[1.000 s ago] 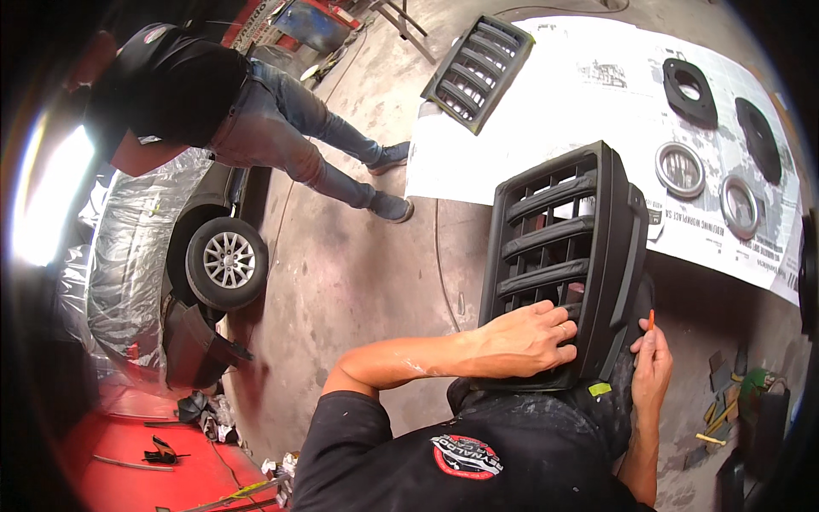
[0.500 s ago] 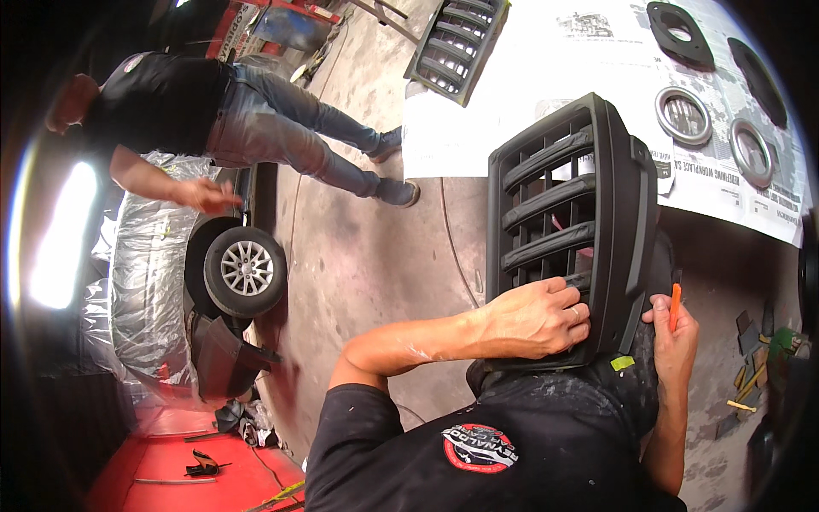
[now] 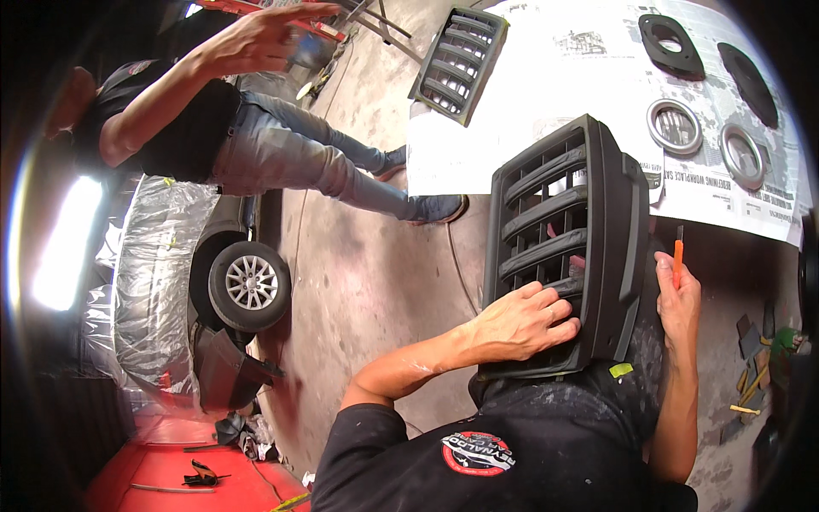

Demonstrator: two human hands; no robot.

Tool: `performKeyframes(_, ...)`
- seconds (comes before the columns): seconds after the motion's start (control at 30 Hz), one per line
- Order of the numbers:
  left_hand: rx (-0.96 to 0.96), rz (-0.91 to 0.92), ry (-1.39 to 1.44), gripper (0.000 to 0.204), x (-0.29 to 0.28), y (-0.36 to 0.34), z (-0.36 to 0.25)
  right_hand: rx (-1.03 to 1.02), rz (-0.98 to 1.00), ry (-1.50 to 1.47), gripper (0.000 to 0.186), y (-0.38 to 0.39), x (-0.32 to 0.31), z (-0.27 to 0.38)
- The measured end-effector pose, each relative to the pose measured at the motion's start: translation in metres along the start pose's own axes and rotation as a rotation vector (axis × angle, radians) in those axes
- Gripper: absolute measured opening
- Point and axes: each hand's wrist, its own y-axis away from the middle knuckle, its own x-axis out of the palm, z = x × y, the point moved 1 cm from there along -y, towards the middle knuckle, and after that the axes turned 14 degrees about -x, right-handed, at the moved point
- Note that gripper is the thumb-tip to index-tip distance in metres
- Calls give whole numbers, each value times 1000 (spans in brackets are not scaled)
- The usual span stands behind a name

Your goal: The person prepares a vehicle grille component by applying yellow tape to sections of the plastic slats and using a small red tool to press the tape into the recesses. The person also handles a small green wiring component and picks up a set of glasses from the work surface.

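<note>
A black slatted grille [image 3: 621, 235] stands tilted on my lap, its slats wrapped in dark masking or film. My left hand [image 3: 525, 324] is closed at its lower slats, with the fingertips curled in between them and partly hidden. To the right of the grille, apart from it, my right hand [image 3: 680, 311] grips an orange-handled craft knife [image 3: 679, 263], its narrow blade pointing up and away from me. A small yellow-green piece of tape [image 3: 621, 369] lies at the grille's lower edge, by my dark clothing.
Ahead, a paper-covered table [image 3: 546, 94] carries a similar grille [image 3: 461, 64], black oval trims [image 3: 674, 47] and silver-rimmed rings [image 3: 675, 126]. At left a co-worker [image 3: 281, 158] stands near a plastic-wrapped car [image 3: 158, 290]. Tools [image 3: 751, 375] lie on the floor at right.
My right hand has drawn the knife slightly up and clear of the grille's side. The grille has dropped a little in view. The co-worker has stepped closer and raised an arm.
</note>
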Motion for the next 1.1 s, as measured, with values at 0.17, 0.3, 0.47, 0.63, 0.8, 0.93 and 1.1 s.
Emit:
performKeyframes(0.17, -117, -93, 273, 27, 2, 6, 4, -192, -58, 140, 41, -13, 4, -26)
performKeyframes(0.3, -146, -108, 339, 27, 4, 6, 1, -228, -83, 110, 38, -12, 1, -32)
performKeyframes(0.47, -185, 40, 298, 27, 3, 8, -5, -164, -43, 64, 35, -7, 5, -20)
performKeyframes(0.63, -149, -1, 280, 65, -7, 8, -4, -152, -31, 160, 38, -7, 5, -4)
performKeyframes(0.8, -110, -30, 275, 57, -1, 5, -2, -188, -27, 170, 40, -13, 5, -8)
performKeyframes(0.93, -101, 13, 260, 37, -5, 2, -2, -223, -8, 195, 37, -9, 10, 1)
performKeyframes(1.1, -102, -17, 212, 25, 4, 2, -10, -308, -23, 171, 30, -7, 8, -16)
